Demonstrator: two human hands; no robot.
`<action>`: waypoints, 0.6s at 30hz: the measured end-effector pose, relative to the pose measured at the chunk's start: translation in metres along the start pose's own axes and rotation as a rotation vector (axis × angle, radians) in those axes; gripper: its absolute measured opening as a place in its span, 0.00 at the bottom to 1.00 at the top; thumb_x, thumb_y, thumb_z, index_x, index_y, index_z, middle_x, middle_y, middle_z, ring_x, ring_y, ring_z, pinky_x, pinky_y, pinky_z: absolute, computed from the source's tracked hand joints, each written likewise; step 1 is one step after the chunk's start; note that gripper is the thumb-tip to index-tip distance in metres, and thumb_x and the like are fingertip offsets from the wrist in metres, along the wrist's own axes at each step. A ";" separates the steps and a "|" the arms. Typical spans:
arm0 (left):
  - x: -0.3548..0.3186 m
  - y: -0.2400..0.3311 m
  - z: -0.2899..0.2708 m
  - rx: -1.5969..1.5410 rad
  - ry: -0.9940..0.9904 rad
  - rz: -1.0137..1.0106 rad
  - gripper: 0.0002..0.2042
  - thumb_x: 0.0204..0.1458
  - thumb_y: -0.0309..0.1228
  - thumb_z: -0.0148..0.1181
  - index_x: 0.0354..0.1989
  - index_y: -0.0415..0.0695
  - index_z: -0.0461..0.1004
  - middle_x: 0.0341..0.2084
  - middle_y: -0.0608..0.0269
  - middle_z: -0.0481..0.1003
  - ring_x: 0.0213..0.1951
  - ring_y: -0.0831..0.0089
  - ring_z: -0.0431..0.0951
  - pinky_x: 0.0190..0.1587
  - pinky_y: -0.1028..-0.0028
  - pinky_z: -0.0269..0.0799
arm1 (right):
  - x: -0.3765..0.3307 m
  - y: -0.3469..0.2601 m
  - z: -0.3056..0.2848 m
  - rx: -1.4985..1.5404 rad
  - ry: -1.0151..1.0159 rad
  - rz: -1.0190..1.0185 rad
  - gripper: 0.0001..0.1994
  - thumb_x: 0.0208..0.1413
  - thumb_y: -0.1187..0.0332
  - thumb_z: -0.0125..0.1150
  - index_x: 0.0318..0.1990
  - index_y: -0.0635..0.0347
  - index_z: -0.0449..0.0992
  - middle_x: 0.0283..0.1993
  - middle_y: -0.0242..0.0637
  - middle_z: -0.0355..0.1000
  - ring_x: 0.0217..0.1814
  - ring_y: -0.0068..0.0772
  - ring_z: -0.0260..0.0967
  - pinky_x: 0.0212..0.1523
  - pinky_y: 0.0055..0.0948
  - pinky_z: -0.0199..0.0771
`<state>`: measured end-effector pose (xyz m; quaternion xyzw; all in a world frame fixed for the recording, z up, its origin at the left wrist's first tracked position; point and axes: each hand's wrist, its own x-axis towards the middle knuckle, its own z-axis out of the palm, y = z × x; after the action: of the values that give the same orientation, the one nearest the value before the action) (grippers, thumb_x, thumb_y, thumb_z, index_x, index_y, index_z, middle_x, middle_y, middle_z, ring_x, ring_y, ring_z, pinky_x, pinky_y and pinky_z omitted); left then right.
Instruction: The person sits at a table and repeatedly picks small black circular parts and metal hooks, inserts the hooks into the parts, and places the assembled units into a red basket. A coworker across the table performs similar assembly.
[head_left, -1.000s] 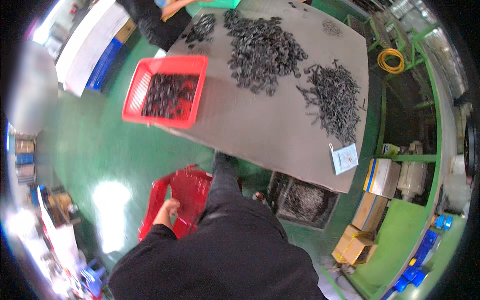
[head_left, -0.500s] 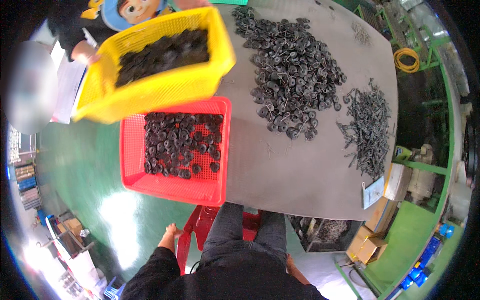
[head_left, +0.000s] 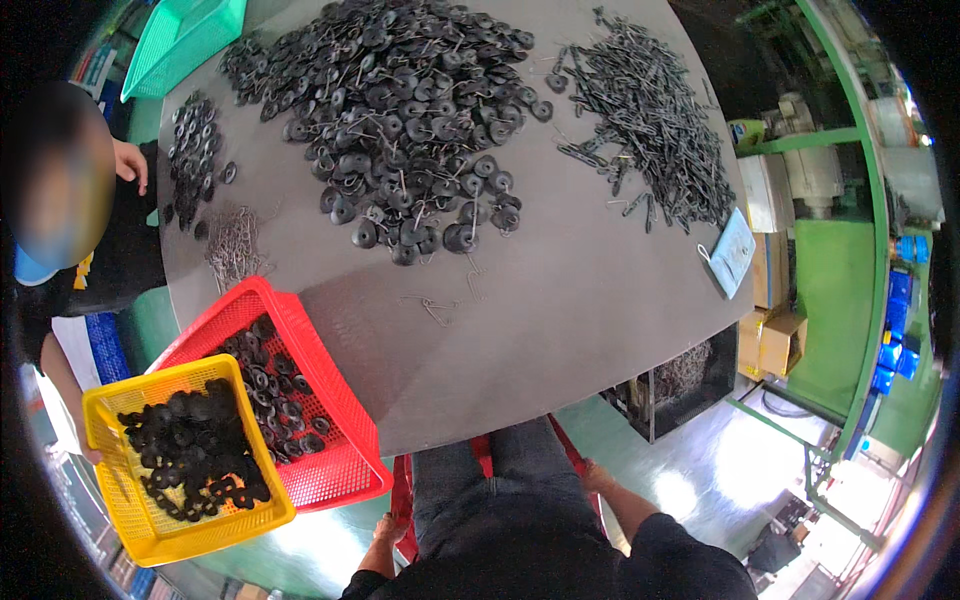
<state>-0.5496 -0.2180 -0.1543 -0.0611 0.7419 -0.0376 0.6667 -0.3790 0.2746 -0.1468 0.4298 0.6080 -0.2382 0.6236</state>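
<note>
My left hand (head_left: 388, 528) is closed on the left side of the red chair (head_left: 403, 500) under me. On the chair's other side, my right hand (head_left: 598, 478) is closed at its red edge; its fingers show only in part. To my left, a red basket (head_left: 335, 395) with round black rubber pieces (head_left: 285, 390) sits tilted at the table's edge. Overlapping it is a yellow basket (head_left: 180, 543) of similar black pieces (head_left: 190, 430), held at its far-left side by a co-worker's hand (head_left: 88, 452).
The grey table (head_left: 560, 330) bears a large pile of black discs with wire hooks (head_left: 400, 130), a heap of narrow black pieces (head_left: 655, 120), loose wires (head_left: 235, 245) and a blue face mask (head_left: 733, 255). A green basket (head_left: 185, 45) stands far left. Below right is a black crate (head_left: 690, 390).
My view has turned rightward. The co-worker has lowered the yellow basket beside the red one, which now sits angled. My left hand has come to the chair, and my right hand now shows beside it.
</note>
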 end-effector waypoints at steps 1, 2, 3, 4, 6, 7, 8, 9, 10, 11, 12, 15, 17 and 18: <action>-0.002 0.004 -0.012 -0.021 0.026 -0.013 0.30 0.44 0.53 0.54 0.52 0.49 0.65 0.48 0.45 0.69 0.51 0.51 0.69 0.51 0.59 0.66 | -0.019 -0.015 -0.017 0.021 0.037 0.019 0.29 0.47 0.58 0.57 0.57 0.49 0.56 0.49 0.49 0.69 0.54 0.50 0.66 0.51 0.43 0.68; -0.006 0.014 -0.028 -0.044 0.043 -0.025 0.29 0.44 0.53 0.54 0.51 0.48 0.66 0.47 0.45 0.70 0.50 0.50 0.70 0.51 0.59 0.66 | -0.025 -0.011 -0.027 0.037 0.085 -0.057 0.28 0.47 0.57 0.57 0.56 0.50 0.58 0.48 0.50 0.69 0.53 0.50 0.66 0.51 0.43 0.68; -0.004 0.026 -0.042 -0.077 0.074 -0.034 0.28 0.44 0.53 0.54 0.50 0.47 0.67 0.45 0.44 0.71 0.49 0.49 0.70 0.51 0.58 0.66 | -0.022 -0.010 -0.039 0.049 0.146 -0.145 0.28 0.47 0.55 0.57 0.56 0.51 0.59 0.48 0.50 0.70 0.53 0.51 0.66 0.50 0.43 0.68; -0.002 0.037 -0.054 -0.060 0.105 0.005 0.28 0.45 0.52 0.53 0.50 0.46 0.67 0.45 0.44 0.71 0.49 0.49 0.70 0.51 0.58 0.66 | -0.019 -0.018 -0.055 0.004 0.134 -0.136 0.27 0.47 0.53 0.57 0.54 0.53 0.62 0.48 0.50 0.70 0.53 0.50 0.66 0.50 0.43 0.67; -0.003 0.058 -0.074 -0.030 0.161 0.090 0.27 0.45 0.51 0.53 0.49 0.44 0.67 0.43 0.43 0.72 0.48 0.48 0.71 0.51 0.58 0.66 | -0.025 -0.031 -0.092 -0.091 0.118 -0.109 0.26 0.47 0.50 0.57 0.50 0.57 0.67 0.48 0.50 0.70 0.53 0.49 0.66 0.51 0.43 0.67; -0.002 0.064 -0.080 0.035 0.165 0.064 0.27 0.46 0.51 0.52 0.49 0.44 0.67 0.43 0.43 0.72 0.48 0.48 0.71 0.50 0.57 0.67 | -0.029 -0.037 -0.105 -0.254 0.103 -0.248 0.26 0.47 0.48 0.57 0.47 0.58 0.69 0.48 0.49 0.70 0.53 0.48 0.67 0.51 0.42 0.67; -0.004 0.066 -0.083 0.096 0.165 0.033 0.26 0.46 0.50 0.52 0.49 0.44 0.67 0.44 0.43 0.72 0.48 0.49 0.71 0.50 0.57 0.67 | -0.039 -0.043 -0.116 -0.425 0.086 -0.385 0.26 0.47 0.47 0.56 0.44 0.60 0.71 0.48 0.47 0.70 0.52 0.47 0.67 0.51 0.41 0.67; -0.008 0.070 -0.087 0.155 0.177 0.001 0.26 0.46 0.49 0.52 0.49 0.43 0.66 0.44 0.43 0.72 0.48 0.49 0.71 0.49 0.57 0.67 | -0.063 -0.060 -0.143 -0.452 0.044 -0.515 0.25 0.49 0.47 0.56 0.43 0.61 0.72 0.48 0.45 0.71 0.52 0.46 0.67 0.52 0.39 0.66; -0.010 0.077 -0.094 0.210 0.177 0.067 0.24 0.47 0.46 0.51 0.49 0.44 0.66 0.43 0.43 0.72 0.48 0.49 0.71 0.49 0.57 0.67 | -0.087 -0.075 -0.168 -0.470 0.005 -0.648 0.24 0.50 0.47 0.55 0.42 0.61 0.73 0.48 0.43 0.71 0.52 0.44 0.67 0.52 0.37 0.65; -0.016 0.085 -0.102 0.263 0.172 0.127 0.23 0.47 0.44 0.50 0.50 0.44 0.65 0.43 0.44 0.72 0.47 0.49 0.71 0.48 0.57 0.68 | -0.131 -0.109 -0.217 -0.348 -0.077 -0.769 0.22 0.52 0.49 0.55 0.41 0.60 0.74 0.49 0.40 0.71 0.53 0.42 0.66 0.54 0.34 0.64; -0.026 0.098 -0.110 0.304 0.169 0.187 0.22 0.48 0.41 0.49 0.50 0.45 0.65 0.43 0.44 0.72 0.47 0.49 0.71 0.48 0.57 0.68 | -0.166 -0.133 -0.263 -0.227 -0.086 -0.929 0.19 0.52 0.53 0.56 0.40 0.60 0.74 0.45 0.39 0.72 0.50 0.38 0.68 0.51 0.33 0.65; -0.090 0.159 -0.142 0.284 0.240 0.373 0.16 0.49 0.35 0.45 0.45 0.46 0.70 0.40 0.50 0.74 0.45 0.51 0.73 0.46 0.56 0.69 | -0.165 -0.202 -0.367 -0.212 0.742 -1.304 0.15 0.53 0.62 0.55 0.46 0.59 0.72 0.44 0.44 0.72 0.48 0.44 0.69 0.47 0.38 0.68; -0.108 0.198 -0.169 0.270 0.231 0.432 0.14 0.50 0.34 0.44 0.43 0.46 0.72 0.39 0.52 0.74 0.44 0.52 0.73 0.44 0.56 0.69 | -0.146 -0.253 -0.435 -0.084 1.394 -1.344 0.19 0.55 0.56 0.49 0.48 0.61 0.68 0.47 0.45 0.69 0.49 0.47 0.66 0.49 0.41 0.66; -0.125 0.215 -0.175 0.184 0.314 0.532 0.14 0.50 0.32 0.44 0.42 0.46 0.72 0.38 0.52 0.74 0.43 0.53 0.73 0.44 0.57 0.69 | -0.138 -0.279 -0.464 -0.031 1.465 -1.304 0.22 0.57 0.55 0.48 0.53 0.60 0.65 0.54 0.47 0.65 0.57 0.48 0.60 0.56 0.41 0.60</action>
<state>-0.7189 0.0079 -0.0420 0.2021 0.8190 0.0622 0.5334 -0.8851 0.4822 -0.0323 0.0430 0.9659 -0.2023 -0.1560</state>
